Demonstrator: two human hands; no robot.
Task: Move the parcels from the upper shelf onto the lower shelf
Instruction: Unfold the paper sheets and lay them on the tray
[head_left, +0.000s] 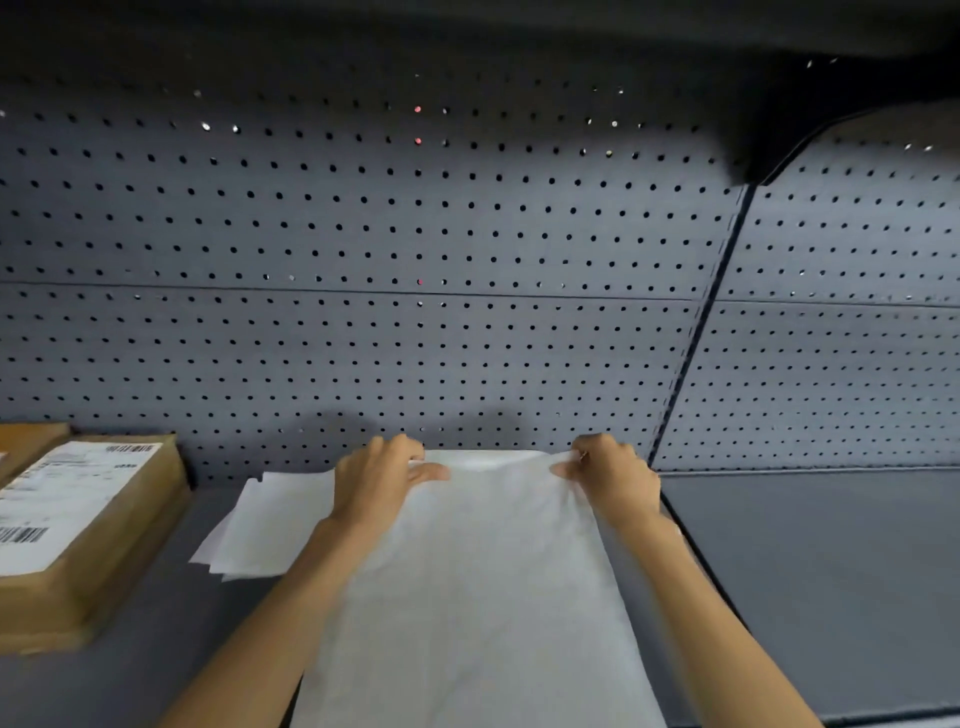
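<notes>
- Head view, far left: a brown cardboard parcel with a printed label lies flat on the grey shelf, with the edge of a second brown one just beyond it.
- Right of those, thin white mailers lie flat, overlapping, close to the pegboard back wall.
- The left hand is closed on the far left corner of a large white poly parcel, thumb on top and fingers curled over the far edge.
- That parcel runs from the far edge toward the near edge of the shelf, in the middle of the scene; it seems to hang slightly slack, though blur makes it hard to say whether it rests on the shelf or is lifted.
- The right hand pinches the far right corner in the same way.
- Right of a dividing seam, the next shelf bay holds nothing I can see.
- Step in hand, as I judge it: gripping one parcel at its far corners. Whether this is the upper or the lower shelf cannot be told.
- If upper, the next move calls for drawing it near and down, keeping both corners level so the limp bag does not fold or drag the mailers.
</notes>
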